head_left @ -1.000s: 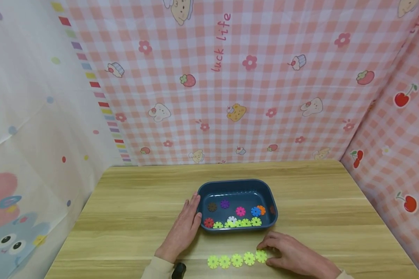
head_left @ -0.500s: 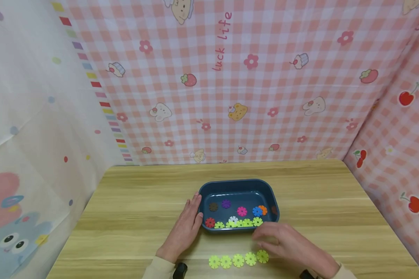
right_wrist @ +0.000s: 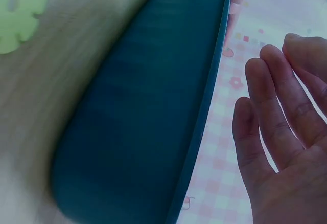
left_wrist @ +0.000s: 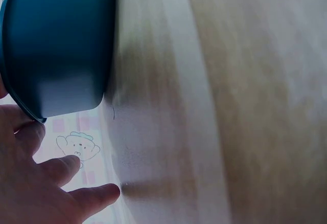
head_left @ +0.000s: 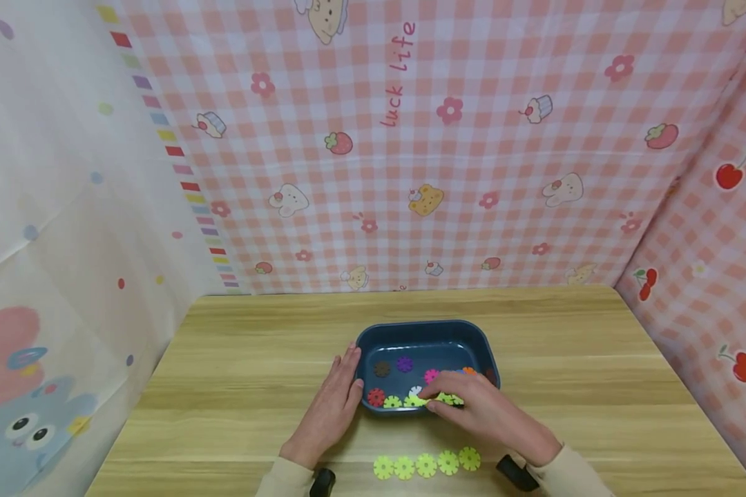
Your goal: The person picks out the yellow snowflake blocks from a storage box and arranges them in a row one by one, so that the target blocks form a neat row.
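Observation:
My left hand (head_left: 327,407) rests against the left end of a dark blue plastic tray (head_left: 429,331), its fingers laid along the wall and rim. In the left wrist view, some fingertips (left_wrist: 31,134) meet the rim while the lower fingers are spread. My right hand (head_left: 485,407) is over the tray's front rim, fingertips above the yellow-green snowflake discs inside. The right wrist view shows its fingers (right_wrist: 278,96) nearly straight, thumb close to the index finger, nothing visible between them. A row of several yellow-green snowflake discs (head_left: 425,465) lies in front of the tray.
Inside the tray are a red disc (head_left: 376,397), a brown disc (head_left: 382,368), a purple disc (head_left: 405,364), a pink disc (head_left: 432,375), a white disc (head_left: 415,391) and an orange disc (head_left: 469,371). Patterned cloth (head_left: 373,172) hangs behind the wooden table (head_left: 255,359).
My right hand has left the right end of the disc row and moved up and left, over the tray's front rim. The left hand stays against the tray.

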